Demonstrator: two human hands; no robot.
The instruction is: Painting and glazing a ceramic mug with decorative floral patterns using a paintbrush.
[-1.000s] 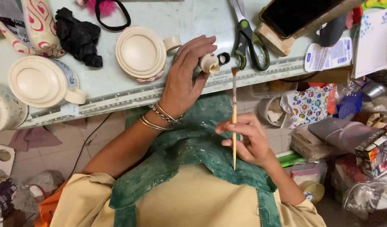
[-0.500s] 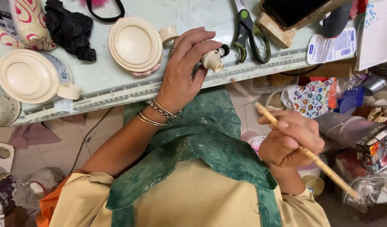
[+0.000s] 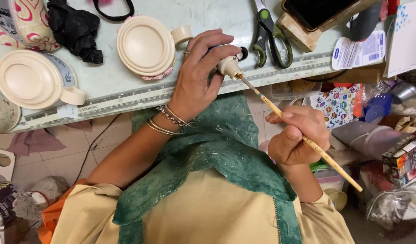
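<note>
A: What is seen from the head camera?

B: A thin wooden paintbrush (image 3: 303, 138) is gripped in the right hand (image 3: 296, 135), fingers pinched closed around its shaft. Its long axis runs diagonally: the bristle end is pointed up and left, the bare handle end down and right.

A: And the tip?

B: It is set against the mouth of a small cream bottle (image 3: 227, 65), which is held at the table edge (image 3: 126, 97) by the left hand (image 3: 196, 77), fingers curled around it.

A: What is nearby?

B: Green-handled scissors (image 3: 271, 34) are laid just beside the bottle; two cream mugs (image 3: 144, 45) are placed upside down to its left.
</note>
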